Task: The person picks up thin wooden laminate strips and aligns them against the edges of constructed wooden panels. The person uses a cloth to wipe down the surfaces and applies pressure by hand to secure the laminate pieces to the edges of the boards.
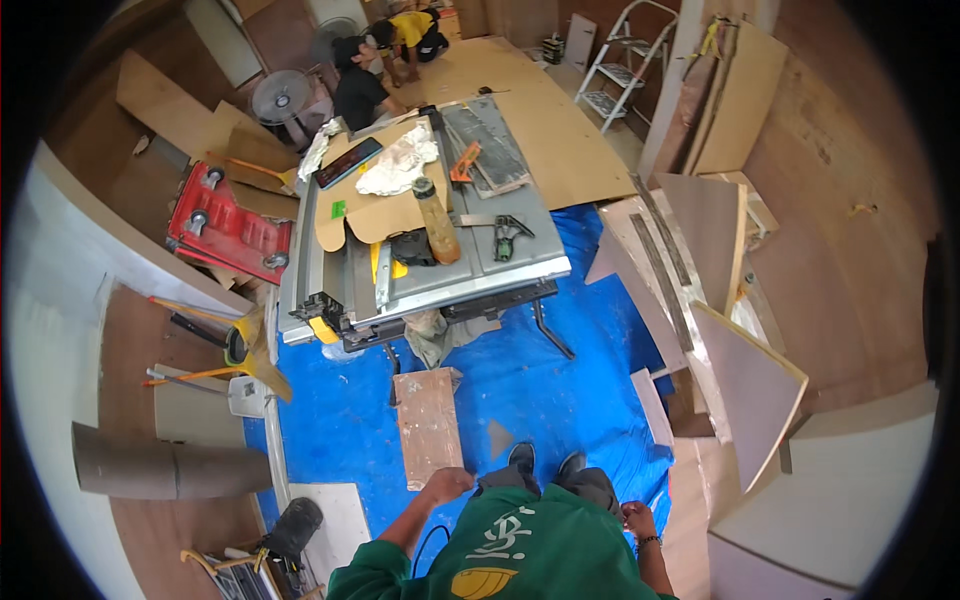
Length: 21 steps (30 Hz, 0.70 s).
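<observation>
My left hand hangs by my left hip, its fingers curled in, and I see nothing in it. Below it in the picture's depth lies a worn wooden board on the blue tarp. At my right hip my right hand has its fingers bent together; whether a small thing is inside is hidden. Ahead stands a table saw. On its top are a bottle of brownish liquid, a green-and-black clamp-like tool, an orange-handled square, a phone and a crumpled white cloth.
Blue tarp covers the floor around my feet. Cut panels lean at the right. A red wheeled dolly, brooms and a rolled sheet line the left. Two people crouch beyond the saw; a stepladder stands far right.
</observation>
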{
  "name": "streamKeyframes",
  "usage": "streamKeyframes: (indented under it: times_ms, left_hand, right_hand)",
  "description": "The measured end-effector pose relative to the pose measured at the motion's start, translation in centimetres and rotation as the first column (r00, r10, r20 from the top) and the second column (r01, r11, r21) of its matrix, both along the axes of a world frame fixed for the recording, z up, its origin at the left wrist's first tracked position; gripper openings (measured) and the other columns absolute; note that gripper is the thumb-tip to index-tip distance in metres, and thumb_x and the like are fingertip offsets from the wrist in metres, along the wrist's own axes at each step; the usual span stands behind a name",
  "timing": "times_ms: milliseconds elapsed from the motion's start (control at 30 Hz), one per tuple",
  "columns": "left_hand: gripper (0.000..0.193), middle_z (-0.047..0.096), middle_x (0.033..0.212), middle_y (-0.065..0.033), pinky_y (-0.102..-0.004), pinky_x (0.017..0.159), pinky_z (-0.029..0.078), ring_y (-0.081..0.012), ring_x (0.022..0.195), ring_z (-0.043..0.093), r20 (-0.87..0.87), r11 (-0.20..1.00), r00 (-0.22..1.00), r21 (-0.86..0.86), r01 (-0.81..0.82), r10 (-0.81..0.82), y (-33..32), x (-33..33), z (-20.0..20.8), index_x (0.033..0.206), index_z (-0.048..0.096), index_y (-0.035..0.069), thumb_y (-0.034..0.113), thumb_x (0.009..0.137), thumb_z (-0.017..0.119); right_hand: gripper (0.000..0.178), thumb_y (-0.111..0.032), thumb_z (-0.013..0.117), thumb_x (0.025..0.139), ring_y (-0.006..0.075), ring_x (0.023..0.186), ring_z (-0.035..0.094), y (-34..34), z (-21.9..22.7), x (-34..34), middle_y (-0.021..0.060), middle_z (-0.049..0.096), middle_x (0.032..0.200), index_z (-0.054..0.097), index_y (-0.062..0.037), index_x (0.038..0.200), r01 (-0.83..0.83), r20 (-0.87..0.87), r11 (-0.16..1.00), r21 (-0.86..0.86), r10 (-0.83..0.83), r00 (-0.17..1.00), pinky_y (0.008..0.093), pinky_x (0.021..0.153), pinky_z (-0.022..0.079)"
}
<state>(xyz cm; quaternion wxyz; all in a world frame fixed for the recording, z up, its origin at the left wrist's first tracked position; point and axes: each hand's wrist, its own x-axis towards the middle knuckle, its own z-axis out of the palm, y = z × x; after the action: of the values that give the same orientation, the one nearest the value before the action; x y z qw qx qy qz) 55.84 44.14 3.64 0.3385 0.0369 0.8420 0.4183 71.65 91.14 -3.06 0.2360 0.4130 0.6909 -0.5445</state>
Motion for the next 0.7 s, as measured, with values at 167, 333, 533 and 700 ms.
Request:
streamKeyframes:
  times_ms: [167,333,533,700]
  left_hand:
    - [0.036,0.063,0.062,-0.0075,-0.0309,0.051,0.048,-0.0153,0.050,0.059,0.154,0.909,0.899,-0.147,-0.389,0.410,4.4,-5.3,3.6,0.071,0.068,0.004,0.035,0.088,0.063]
    - [0.033,0.062,0.063,-0.0065,-0.0305,0.056,0.047,-0.0126,0.057,0.057,-0.022,0.935,0.935,0.011,-0.354,0.354,6.8,-7.4,2.1,0.078,0.066,0.001,0.032,0.090,0.063]
    - [0.019,0.064,0.073,-0.0036,-0.0269,0.063,0.046,-0.0106,0.066,0.057,0.183,0.803,0.806,0.111,-0.586,0.563,6.8,-9.8,0.8,0.086,0.065,0.000,0.018,0.092,0.061]
    - [0.018,0.064,0.075,-0.0034,-0.0261,0.063,0.047,-0.0098,0.066,0.056,0.238,0.836,0.838,0.143,-0.530,0.491,5.0,-14.5,-0.9,0.085,0.063,0.001,0.016,0.094,0.060]
  right_hand:
    - [0.014,-0.015,0.054,0.082,0.0283,0.064,0.062,3.6,-1.9,-8.5,0.0160,0.062,0.069,0.064,-0.0069,0.078,-0.550,-0.234,0.727,0.410,0.667,0.707,0.0419,0.056,0.048]
    - [0.025,-0.027,0.051,0.088,0.0366,0.073,0.062,4.6,0.0,-19.8,0.0167,0.063,0.075,0.062,-0.0048,0.085,-0.440,-0.266,0.796,0.415,0.569,0.778,0.0461,0.064,0.048]
    - [0.019,-0.019,0.053,0.085,0.0364,0.088,0.063,5.8,4.6,-28.5,0.0193,0.066,0.091,0.065,-0.0043,0.087,-0.312,-0.320,0.865,0.394,0.447,0.835,0.0454,0.078,0.049]
    - [0.019,-0.018,0.058,0.084,0.0351,0.091,0.063,4.0,5.7,-29.2,0.0175,0.067,0.093,0.066,-0.0045,0.093,-0.198,-0.269,0.905,0.376,0.311,0.911,0.0436,0.080,0.050]
